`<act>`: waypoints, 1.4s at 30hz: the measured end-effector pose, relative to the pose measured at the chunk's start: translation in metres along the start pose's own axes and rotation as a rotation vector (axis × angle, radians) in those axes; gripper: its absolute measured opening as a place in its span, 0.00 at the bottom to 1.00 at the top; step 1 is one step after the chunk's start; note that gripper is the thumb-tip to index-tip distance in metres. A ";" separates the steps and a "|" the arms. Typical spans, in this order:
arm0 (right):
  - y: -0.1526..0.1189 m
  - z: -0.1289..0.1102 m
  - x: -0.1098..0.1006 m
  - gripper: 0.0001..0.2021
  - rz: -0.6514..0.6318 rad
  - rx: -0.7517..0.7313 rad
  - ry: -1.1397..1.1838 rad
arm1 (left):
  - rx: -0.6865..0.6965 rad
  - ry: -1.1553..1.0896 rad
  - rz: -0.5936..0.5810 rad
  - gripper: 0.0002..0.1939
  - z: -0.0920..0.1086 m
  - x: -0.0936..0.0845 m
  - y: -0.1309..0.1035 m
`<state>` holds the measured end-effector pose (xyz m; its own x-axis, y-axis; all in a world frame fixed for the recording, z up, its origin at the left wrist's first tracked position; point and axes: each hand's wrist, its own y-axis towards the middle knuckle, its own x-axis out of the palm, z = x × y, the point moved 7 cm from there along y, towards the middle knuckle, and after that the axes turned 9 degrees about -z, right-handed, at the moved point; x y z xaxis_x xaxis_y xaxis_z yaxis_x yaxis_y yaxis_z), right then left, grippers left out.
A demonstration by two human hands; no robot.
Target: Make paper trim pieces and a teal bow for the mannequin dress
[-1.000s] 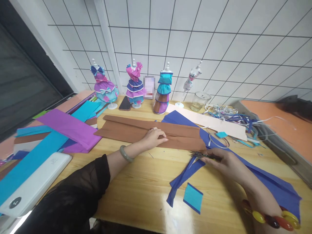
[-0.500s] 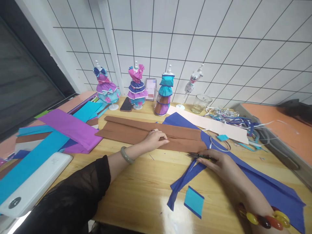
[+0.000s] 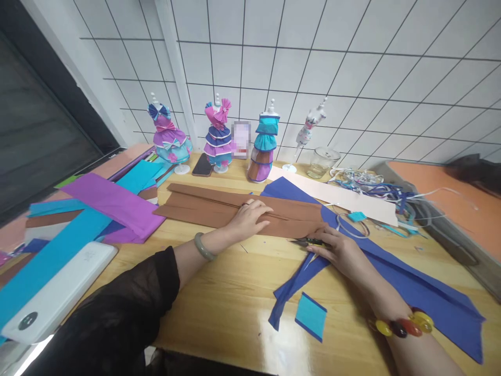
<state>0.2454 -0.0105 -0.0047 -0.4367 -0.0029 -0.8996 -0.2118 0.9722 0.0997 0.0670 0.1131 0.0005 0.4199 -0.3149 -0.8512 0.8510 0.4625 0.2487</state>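
Note:
A long brown fabric piece (image 3: 207,209) lies folded across the middle of the wooden table. My left hand (image 3: 249,219) rests on it with fingers spread, holding nothing. At its right end, my right hand (image 3: 334,245) is closed on small dark scissors (image 3: 309,242), whose tips point left along the fabric's near edge. Under and beyond that hand runs a large dark blue fabric (image 3: 415,279). Narrow blue strips (image 3: 291,287) extend toward me below the scissors. A turquoise square with blue edges (image 3: 311,316) lies nearer me.
Four small mannequins, three dressed, stand along the tiled wall, one a bare form (image 3: 311,125). A phone (image 3: 202,165) and a glass (image 3: 323,162) are there too. Purple fabric (image 3: 113,203) and a white device (image 3: 58,292) lie left. Tangled ribbons (image 3: 364,183) sit back right.
My right hand has moved a little left and up with the scissors, along the brown fabric's near edge. My left hand's fingers have spread slightly on the fabric.

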 end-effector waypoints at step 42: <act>0.008 0.002 0.010 0.15 -0.080 0.209 0.102 | 0.300 0.045 -0.274 0.17 0.020 0.026 -0.007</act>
<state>0.2409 -0.0027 -0.0138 -0.5144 -0.0953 -0.8523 -0.0689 0.9952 -0.0697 0.0786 0.0847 -0.0142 0.1564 -0.3529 -0.9225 0.9865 0.1023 0.1281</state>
